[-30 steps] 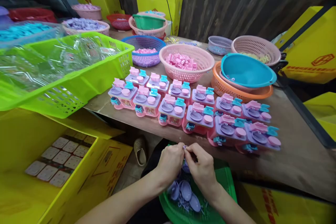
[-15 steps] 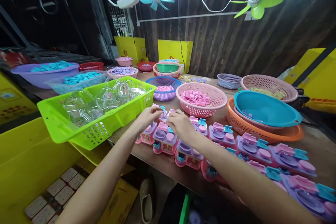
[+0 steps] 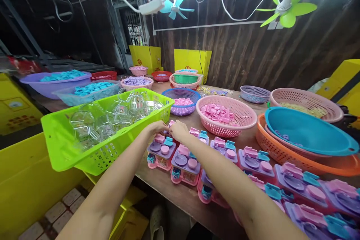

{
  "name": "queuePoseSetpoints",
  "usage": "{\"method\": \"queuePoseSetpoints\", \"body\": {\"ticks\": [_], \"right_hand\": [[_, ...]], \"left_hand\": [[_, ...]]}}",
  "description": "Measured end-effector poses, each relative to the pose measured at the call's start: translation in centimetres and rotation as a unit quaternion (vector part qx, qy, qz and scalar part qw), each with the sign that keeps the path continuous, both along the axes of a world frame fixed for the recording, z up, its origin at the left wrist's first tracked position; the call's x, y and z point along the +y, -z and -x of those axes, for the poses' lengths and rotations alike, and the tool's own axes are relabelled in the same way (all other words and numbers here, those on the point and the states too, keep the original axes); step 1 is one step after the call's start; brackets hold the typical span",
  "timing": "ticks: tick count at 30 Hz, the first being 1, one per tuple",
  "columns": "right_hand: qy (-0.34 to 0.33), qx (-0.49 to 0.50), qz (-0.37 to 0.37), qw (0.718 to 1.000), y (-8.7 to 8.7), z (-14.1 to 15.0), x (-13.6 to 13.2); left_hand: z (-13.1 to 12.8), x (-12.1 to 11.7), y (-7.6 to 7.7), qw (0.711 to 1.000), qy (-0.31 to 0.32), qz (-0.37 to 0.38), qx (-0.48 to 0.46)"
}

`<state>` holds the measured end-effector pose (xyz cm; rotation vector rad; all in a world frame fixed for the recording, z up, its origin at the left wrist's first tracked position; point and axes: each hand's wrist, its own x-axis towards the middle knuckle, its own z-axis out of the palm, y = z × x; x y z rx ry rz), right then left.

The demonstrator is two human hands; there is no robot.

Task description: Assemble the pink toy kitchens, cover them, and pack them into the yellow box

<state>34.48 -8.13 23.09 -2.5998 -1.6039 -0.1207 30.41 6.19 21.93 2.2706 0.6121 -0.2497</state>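
Observation:
My left hand (image 3: pixel 158 128) and my right hand (image 3: pixel 180 132) meet over the far left end of the rows of toy kitchens. Both have their fingers bent and pinched together, low over the back row. A bit of pink plastic (image 3: pixel 171 122) shows between them; whatever the fingertips hold is hidden. Just in front of my left hand stands a pink toy kitchen (image 3: pixel 161 150) with a purple top, a pink round piece and a blue piece. Another toy kitchen (image 3: pixel 186 165) sits below my right wrist. My right forearm passes above several more.
A green basket (image 3: pixel 118 135) of clear plastic cases stands close on the left. Behind my hands are a pink basket (image 3: pixel 247 122) of pink pieces and a blue-rimmed purple basket (image 3: pixel 180 109). A blue basin (image 3: pixel 309 135) rests in an orange basket (image 3: pixel 263 135) at right.
My hands have come together and moved to a spot farther left along the back row, uncovering the toy kitchen tops on the right. The camera view has shifted a little.

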Motion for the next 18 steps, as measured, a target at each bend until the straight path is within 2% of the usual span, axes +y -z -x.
{"method": "queuePoseSetpoints", "body": {"ticks": [7,14,18], "right_hand": [[-0.027,-0.001,0.039,0.999,0.2,-1.5,0.2],[-0.082,-0.02,0.049,0.995,0.5,-1.1,0.0],[-0.071,-0.019,0.046,0.996,0.3,-0.4,-0.2]], "left_hand": [[-1.9,1.3,0.3,0.995,0.011,0.037,0.088],[-2.9,0.6,0.2,0.984,0.012,-0.023,0.175],[-2.7,-0.2,-0.3,0.979,0.01,-0.05,0.198]]}}
